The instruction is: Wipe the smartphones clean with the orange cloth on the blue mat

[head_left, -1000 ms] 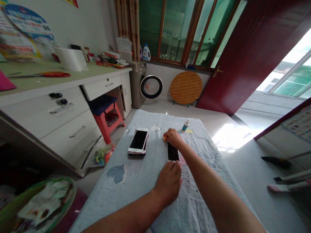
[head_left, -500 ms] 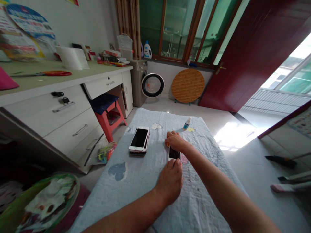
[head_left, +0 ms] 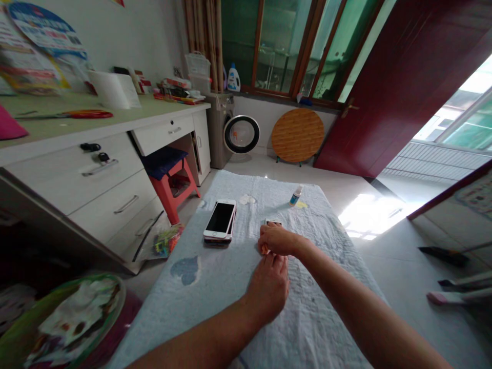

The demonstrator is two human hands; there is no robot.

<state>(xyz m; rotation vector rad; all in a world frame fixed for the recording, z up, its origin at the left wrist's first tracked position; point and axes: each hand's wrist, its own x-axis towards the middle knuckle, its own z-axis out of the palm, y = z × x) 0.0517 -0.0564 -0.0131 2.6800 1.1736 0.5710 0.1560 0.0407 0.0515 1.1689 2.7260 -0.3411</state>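
A white-framed smartphone (head_left: 273, 222) lies on the cloth-covered table, with only its far end showing beyond my right hand. My right hand (head_left: 277, 240) is closed over the phone's screen, and a bit of orange cloth (head_left: 265, 249) pokes out under its fingers. My left hand (head_left: 269, 287) holds the near end of the phone, its fingertips close against my right hand. To the left rests a stack of phones (head_left: 220, 220), a white one with a black screen on top. A small spray bottle (head_left: 295, 196) with a blue label stands beyond my hands.
A pale blue patterned cloth (head_left: 226, 277) covers the table. Along the left runs a white desk (head_left: 103, 179) with drawers, a red stool (head_left: 172, 189) by it. A bin (head_left: 123, 297) stands at lower left. A washing machine (head_left: 218, 130) with its door open is behind.
My right hand has slid with the orange cloth along the phone toward me, uncovering its far end. My left hand has stayed at the near end.
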